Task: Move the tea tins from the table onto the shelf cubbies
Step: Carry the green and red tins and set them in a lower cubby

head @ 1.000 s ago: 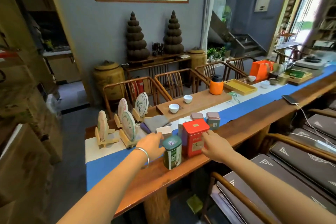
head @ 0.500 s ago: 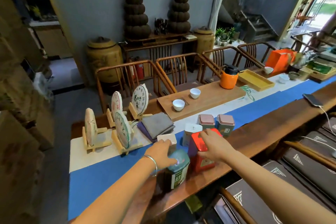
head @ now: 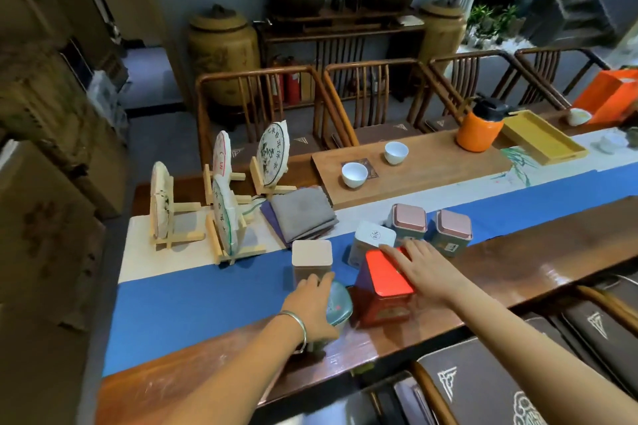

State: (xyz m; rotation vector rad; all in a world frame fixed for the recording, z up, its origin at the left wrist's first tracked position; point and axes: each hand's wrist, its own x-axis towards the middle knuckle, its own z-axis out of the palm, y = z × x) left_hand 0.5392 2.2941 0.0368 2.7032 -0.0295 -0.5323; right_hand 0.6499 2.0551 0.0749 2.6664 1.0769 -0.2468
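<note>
I have both hands down on the two tins nearest the table's [head: 518,272] front edge: my left hand [head: 316,307] lies over the round green tin [head: 340,304], fingers curled around its lid and far side, and my right hand [head: 426,271] rests on the red tin [head: 385,281], fingers spread across its lid toward the back. Each tin stands upright directly beneath its palm, so I judge a straight vertical lift clears the four tins [head: 312,257] behind; no shelf is in view.
</note>
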